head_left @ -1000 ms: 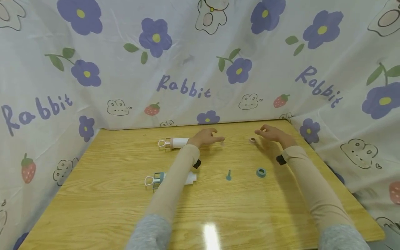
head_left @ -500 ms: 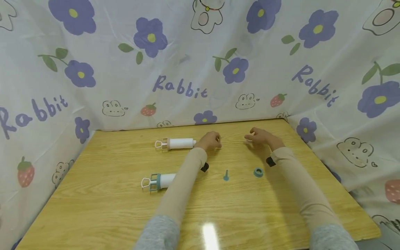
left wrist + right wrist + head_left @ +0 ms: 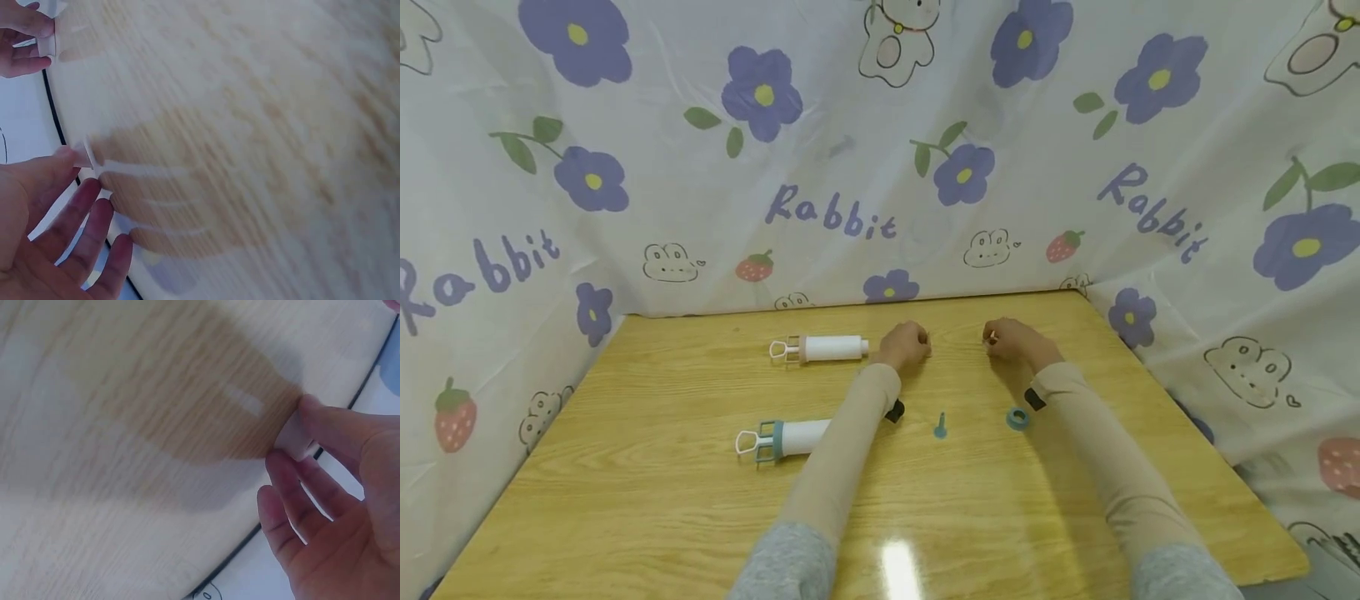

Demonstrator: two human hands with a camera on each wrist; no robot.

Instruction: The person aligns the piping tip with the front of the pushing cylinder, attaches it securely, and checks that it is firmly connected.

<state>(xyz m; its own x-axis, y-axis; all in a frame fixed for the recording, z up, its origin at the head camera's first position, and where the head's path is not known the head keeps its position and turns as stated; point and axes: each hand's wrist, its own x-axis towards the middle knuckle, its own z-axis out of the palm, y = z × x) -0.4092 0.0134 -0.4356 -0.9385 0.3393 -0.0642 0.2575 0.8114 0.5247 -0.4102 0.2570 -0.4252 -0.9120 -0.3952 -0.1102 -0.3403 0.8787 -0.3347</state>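
My left hand is low over the far part of the table, thumb and forefinger pinching a small pale pink nozzle-like piece with a thin disc base. Its other fingers are spread close over the wood in the left wrist view. To the right, my right hand pinches a pale pink ring by its sides, between thumb and fingers, right at the tabletop. A white syringe-like tube with a pink collar lies left of my left hand, its loop handle pointing left.
Nearer on the wooden table lies a second white tube with a blue-green collar, partly behind the left sleeve. A blue-green nozzle-like piece stands between the forearms, with a blue-green ring right of it. A patterned cloth borders the table.
Both hands came down and their fingers closed: the left on the small pink nozzle-like piece, the right on the pink ring. The right hand moved slightly left. The tubes and blue-green parts stayed put.
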